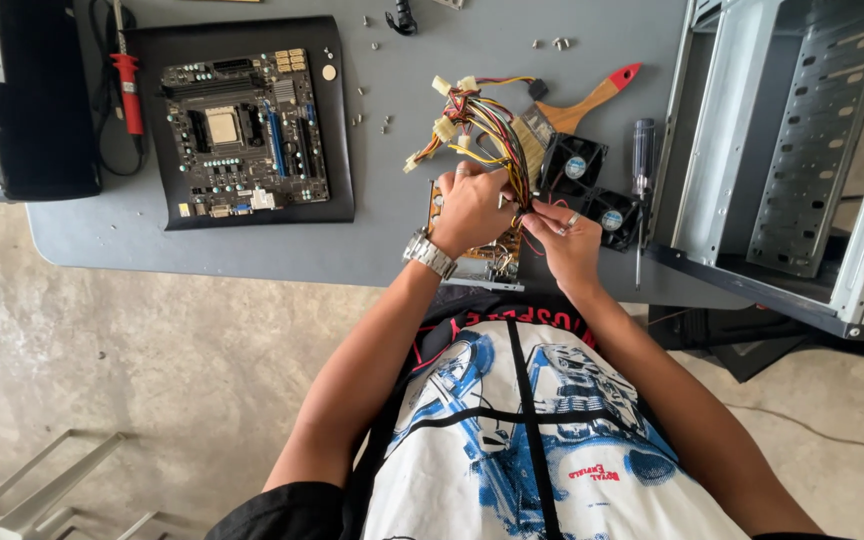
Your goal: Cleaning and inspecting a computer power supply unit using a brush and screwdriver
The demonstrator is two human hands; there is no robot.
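- Holding a power supply cable bundle (482, 125) with both hands at the near edge of the grey worktop (252, 255).
- Left hand (470, 208): closed over the bundle's root, resting on the bare power supply unit (487, 262) that sits at the worktop edge. Wristwatch (429, 253) on that wrist.
- Right hand (564, 240): fingertips pinched on thin wires just right of the left hand; the two hands are touching or nearly so.
- Key relation: the bundle's long axis runs away from the person, up and slightly left from the hands, ending in splayed pale connectors. Left hand is nearer the main bundle; right hand only has the stray leads.
- Just right of the hands: two black case fans (592, 185), a screwdriver (641, 170), and a paintbrush (572, 110) with a red-tipped handle.
- Far right: open empty PC case (792, 150) on its side.
- Left, well apart: motherboard (245, 135) on a black mat (337, 150); loose screws scattered between.
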